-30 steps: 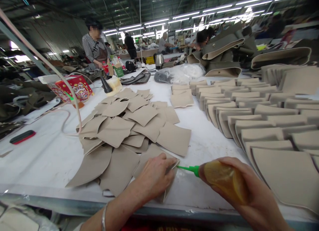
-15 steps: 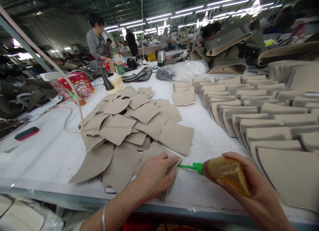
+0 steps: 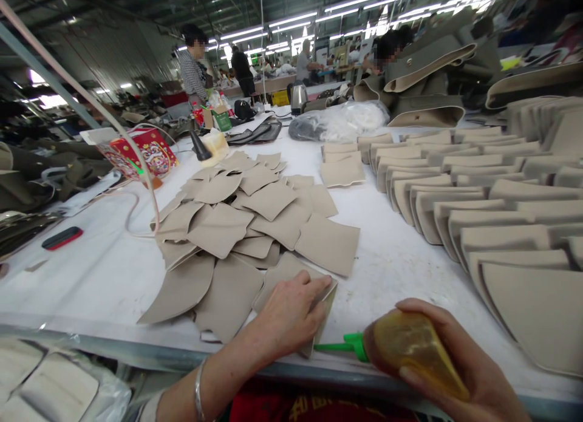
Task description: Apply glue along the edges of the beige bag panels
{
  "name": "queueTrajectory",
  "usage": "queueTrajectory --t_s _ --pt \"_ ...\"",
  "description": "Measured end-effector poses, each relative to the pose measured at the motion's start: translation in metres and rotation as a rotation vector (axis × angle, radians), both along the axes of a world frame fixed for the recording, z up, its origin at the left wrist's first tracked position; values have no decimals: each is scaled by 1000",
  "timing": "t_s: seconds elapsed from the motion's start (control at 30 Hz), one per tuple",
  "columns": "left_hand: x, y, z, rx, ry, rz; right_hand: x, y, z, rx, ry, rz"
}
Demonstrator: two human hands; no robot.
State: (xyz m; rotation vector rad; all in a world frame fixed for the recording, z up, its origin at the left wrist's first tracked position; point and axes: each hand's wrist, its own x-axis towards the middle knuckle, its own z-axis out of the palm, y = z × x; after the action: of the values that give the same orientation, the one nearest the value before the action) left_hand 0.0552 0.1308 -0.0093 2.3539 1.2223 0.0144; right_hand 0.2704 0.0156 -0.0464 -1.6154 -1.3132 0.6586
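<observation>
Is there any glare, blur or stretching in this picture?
In the head view, the ceiling lights glare white and the bottle carries pale highlights; also in the head view, the pieces toward the right edge seem stretched, the top right corner is blurred, and the left hand looks fairly clear.

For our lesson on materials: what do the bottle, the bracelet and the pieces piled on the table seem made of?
Bottle: probably plastic, glossy and partly see-through, judging by its bright highlights and amber glow.
Bracelet: likely metal, polished, given its silvery shine.
Pieces: perhaps leather or imitation leather, matt and smooth, in thin, gently curling sheets; the look cannot settle which.
</observation>
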Motion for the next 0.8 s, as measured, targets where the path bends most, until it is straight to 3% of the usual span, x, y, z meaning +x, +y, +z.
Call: queueTrajectory --t_s 0.47,0.67,0.8 --pt "-1 -2 0 -5 -4 18 -5 -8 -4 -52 79 -3" --pt "-1 -2 -2 -16 -11 19 -4 -7 -2 27 -4 -37" --pt "0 -1 -3 -17 -1 21 -1 -10 -7 24 57 23"
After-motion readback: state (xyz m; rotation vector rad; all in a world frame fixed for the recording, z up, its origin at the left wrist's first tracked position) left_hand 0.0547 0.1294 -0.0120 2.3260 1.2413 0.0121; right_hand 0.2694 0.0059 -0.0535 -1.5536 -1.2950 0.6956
